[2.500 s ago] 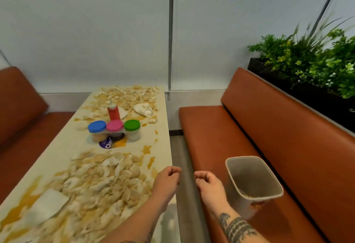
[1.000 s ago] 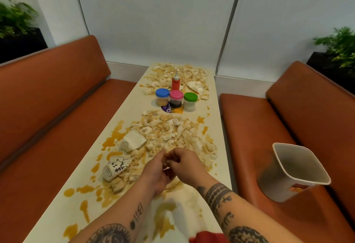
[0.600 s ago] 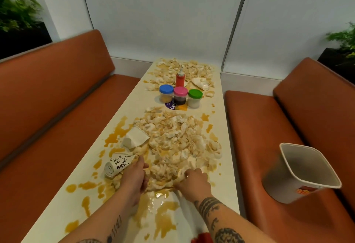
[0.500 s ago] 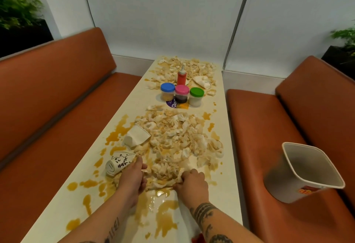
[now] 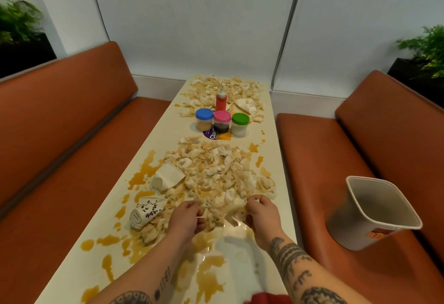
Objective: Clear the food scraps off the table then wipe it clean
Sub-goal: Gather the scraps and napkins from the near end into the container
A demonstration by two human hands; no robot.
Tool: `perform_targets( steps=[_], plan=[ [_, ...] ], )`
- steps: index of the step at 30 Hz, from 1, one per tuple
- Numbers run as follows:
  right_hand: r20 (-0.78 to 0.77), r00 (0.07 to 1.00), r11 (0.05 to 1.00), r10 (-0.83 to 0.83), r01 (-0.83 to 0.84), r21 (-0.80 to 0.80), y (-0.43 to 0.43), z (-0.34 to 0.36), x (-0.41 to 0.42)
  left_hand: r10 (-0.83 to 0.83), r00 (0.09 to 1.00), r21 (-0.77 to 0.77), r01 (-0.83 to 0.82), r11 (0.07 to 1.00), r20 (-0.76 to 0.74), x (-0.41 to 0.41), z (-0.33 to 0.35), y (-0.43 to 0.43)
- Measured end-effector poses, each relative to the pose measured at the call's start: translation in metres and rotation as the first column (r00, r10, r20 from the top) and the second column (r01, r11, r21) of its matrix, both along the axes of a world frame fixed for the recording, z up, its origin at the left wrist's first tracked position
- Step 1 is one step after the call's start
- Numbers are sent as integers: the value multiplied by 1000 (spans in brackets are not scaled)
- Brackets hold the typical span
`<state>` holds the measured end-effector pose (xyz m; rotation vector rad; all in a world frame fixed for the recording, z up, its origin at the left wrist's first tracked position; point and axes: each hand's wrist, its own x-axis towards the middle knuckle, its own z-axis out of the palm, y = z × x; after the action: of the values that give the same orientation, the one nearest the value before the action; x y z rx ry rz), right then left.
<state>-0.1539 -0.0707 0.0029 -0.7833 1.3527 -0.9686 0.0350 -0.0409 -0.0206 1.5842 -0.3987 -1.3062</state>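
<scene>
Pale, torn food scraps (image 5: 216, 174) heaped in two patches, near and far, on long cream table (image 5: 173, 133) streaked with orange sauce (image 5: 144, 171).

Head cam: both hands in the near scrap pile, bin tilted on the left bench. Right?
Not quite. The head view shows the bin tilted on the right bench, not the left. The rest holds: left hand and right hand are both in the near scrap pile.
</scene>
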Motion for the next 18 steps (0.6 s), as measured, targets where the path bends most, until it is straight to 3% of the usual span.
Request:
perform_targets(
  steps=[4, 8, 10, 13, 15, 18],
  plan=[
    [221, 964, 986, -148, 126, 110, -5, 17, -8, -64, 998, -39, 64, 997, -4, -21, 10, -7],
    [287, 918, 949, -273, 207, 239, -10, 17, -19, -109, 991, -32, 112, 993, 81, -35, 9, -17],
    [326, 889, 929, -320, 228, 291, -10, 16, -24, -152, 988, 3, 152, 988, 6, -43, 12, -21],
    [336, 892, 934, -301, 205, 293, -7, 15, -26, -308, 944, 3, 311, 951, -114, -63, 17, -23],
    [315, 914, 947, -255, 170, 272, -5, 10, -26, -424, 903, -29, 423, 906, -76, -81, 22, -22],
    [120, 986, 973, -117, 90, 212, -4, -1, -26, -458, 889, -27, 458, 889, 18, -99, 23, -24]
  ],
)
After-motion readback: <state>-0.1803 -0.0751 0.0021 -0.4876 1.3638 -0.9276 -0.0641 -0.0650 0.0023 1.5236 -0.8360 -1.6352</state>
